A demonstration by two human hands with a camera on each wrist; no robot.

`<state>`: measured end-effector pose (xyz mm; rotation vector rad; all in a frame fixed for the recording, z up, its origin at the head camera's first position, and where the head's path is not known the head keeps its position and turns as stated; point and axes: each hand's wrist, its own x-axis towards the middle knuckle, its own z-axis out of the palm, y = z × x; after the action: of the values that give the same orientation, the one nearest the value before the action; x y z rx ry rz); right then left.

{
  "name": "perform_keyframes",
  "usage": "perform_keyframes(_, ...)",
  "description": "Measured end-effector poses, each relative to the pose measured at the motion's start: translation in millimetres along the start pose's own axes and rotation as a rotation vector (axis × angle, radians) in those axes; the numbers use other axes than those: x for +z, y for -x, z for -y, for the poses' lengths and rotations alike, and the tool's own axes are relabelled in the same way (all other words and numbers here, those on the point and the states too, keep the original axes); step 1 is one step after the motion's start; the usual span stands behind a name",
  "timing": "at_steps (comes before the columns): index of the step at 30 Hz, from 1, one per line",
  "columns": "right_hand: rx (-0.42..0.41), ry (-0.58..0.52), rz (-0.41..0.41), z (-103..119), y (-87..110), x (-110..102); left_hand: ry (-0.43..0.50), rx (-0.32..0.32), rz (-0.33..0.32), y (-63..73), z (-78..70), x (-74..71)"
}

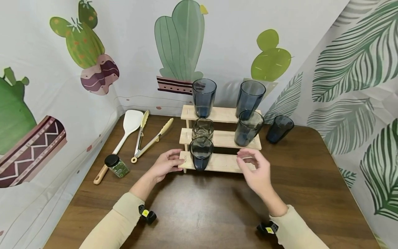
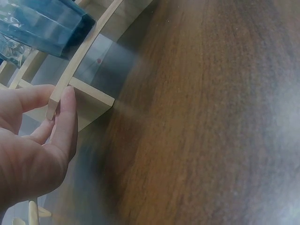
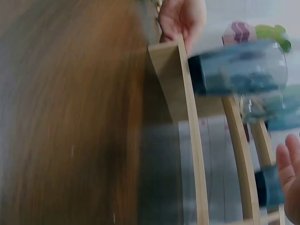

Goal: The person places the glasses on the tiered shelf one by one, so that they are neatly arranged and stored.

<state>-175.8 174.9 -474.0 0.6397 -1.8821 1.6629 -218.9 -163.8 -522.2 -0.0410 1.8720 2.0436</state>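
A three-tier wooden shelf rack [image 1: 227, 161] stands on the table with glasses on every tier. My left hand [image 1: 168, 164] grips the left end of the lowest board [image 2: 89, 44], thumb on top and fingers beneath it. Beside it on that board is a blue-grey glass [image 1: 201, 155]. My right hand [image 1: 256, 169] hovers by the board's right end, fingers bent loosely and nothing between them; the right wrist view catches only part of this hand [image 3: 291, 173]. The middle tier carries a short clear glass [image 1: 202, 126] at left and a tall tinted glass [image 1: 248, 129] at right.
Two tall blue glasses, a left one [image 1: 204, 98] and a right one [image 1: 250, 98], stand on the top tier. Another dark glass [image 1: 280, 129] is on the table right of the rack. A white spatula [image 1: 132, 121], tongs [image 1: 152, 142] and a spice jar [image 1: 117, 166] lie at left.
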Motion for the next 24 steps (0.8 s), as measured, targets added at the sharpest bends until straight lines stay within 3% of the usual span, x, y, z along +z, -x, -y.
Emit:
perform_keyframes(5, -0.018, 0.054, -0.162, -4.5, -7.7, -30.7, 0.002, 0.003, 0.002, -1.1, 0.5, -1.3)
perform_keyframes(11, 0.08, 0.228, -0.351, 0.6, -30.7, -59.7, -0.002, 0.005, 0.004, -1.0, -0.6, -2.1)
perform_keyframes(16, 0.19, 0.319, -0.463, -43.7, -41.4, -91.5, -0.001, 0.0, 0.001, 1.1, -1.9, -0.4)
perform_keyframes(19, 0.279, 0.395, -0.484, -68.1, -47.2, -107.0, -0.003, -0.001, 0.0, 1.2, -1.9, -0.1)
perform_keyframes(24, 0.429, 0.504, -0.445, -84.3, -58.6, -119.3, -0.003, -0.002, 0.002, 0.8, -2.3, 0.0)
